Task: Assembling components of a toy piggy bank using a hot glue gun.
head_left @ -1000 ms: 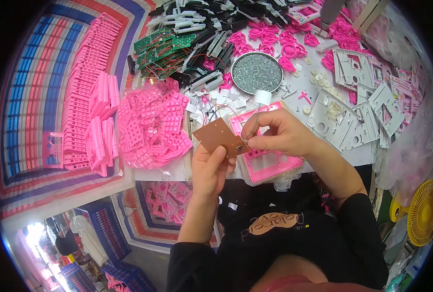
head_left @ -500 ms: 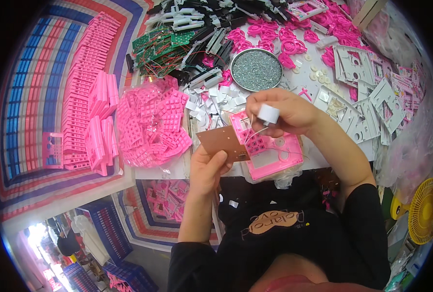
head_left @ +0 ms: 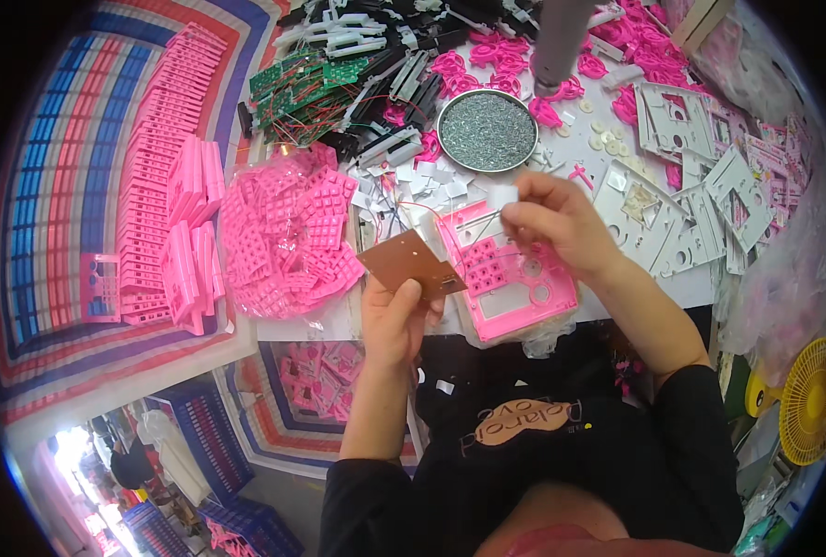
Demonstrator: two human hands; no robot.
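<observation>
Brown board (head_left: 407, 263) in left hand (head_left: 396, 320) (thumb uppermost), white block (head_left: 500, 196) in right hand (head_left: 562, 226).

Bright overall — blown-out glare (head_left: 73, 449) lower left — edges dark, bowed.

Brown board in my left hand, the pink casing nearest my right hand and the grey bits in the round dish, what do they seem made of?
Brown board: probably stiff circuit laminate, matte and flat with pale dots. Pink casing: likely moulded plastic, slight sheen, crisp openings. Grey bits: likely metal, glinting silvery.
</observation>
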